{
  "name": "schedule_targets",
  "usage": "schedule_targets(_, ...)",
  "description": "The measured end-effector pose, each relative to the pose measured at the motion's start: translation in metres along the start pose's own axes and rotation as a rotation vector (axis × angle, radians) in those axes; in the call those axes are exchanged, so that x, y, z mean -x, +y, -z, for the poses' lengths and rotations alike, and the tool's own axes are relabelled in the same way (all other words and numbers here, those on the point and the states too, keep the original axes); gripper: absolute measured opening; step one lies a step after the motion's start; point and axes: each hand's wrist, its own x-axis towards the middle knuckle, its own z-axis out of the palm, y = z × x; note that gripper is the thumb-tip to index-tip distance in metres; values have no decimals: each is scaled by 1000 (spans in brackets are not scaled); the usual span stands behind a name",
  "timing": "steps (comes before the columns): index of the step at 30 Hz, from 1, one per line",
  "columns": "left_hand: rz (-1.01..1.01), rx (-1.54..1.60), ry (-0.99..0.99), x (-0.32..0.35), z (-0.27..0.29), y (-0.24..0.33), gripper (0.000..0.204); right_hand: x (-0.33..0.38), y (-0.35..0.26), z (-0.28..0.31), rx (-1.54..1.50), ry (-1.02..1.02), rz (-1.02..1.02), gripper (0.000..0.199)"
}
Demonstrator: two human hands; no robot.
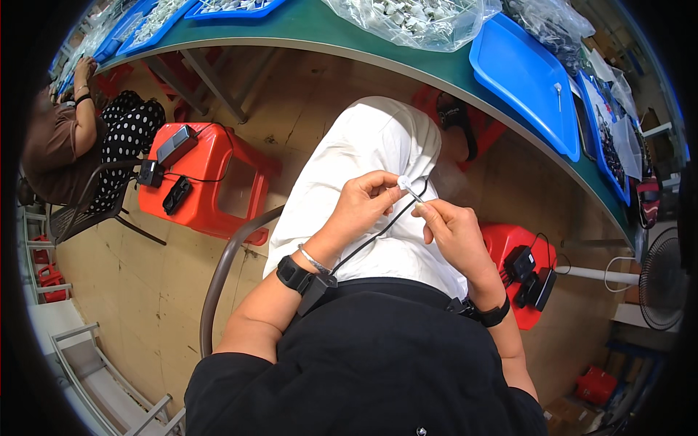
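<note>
Beside the green bench (305, 25), left hand (361, 203) and right hand (459, 231) pinch a small white piece (405, 183) that a slackened grip could drop.

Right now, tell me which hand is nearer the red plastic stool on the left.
Left. The left hand is to the right of that red plastic stool, not touching it; the right hand is farther right.

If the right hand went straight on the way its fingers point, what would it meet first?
Probably the left hand, at the far end of the small white piece the right hand pinches; depth is unclear here.
</note>
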Motion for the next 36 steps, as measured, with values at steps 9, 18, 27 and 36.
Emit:
schedule_targets(9,-15,2,10,1,-1,1,13,0,1,-1,-21,2,-27,27)
schedule_targets(18,-17,-9,15,0,0,0,13,0,-1,-2,-30,-6,-56,28)
schedule_targets(27,-12,-17,15,-1,-1,0,14,-2,10,-4,102,91,96,23)
schedule_targets(36,1,-30,-2,-1,-2,2,14,0,7,-4,398,249,285,21)
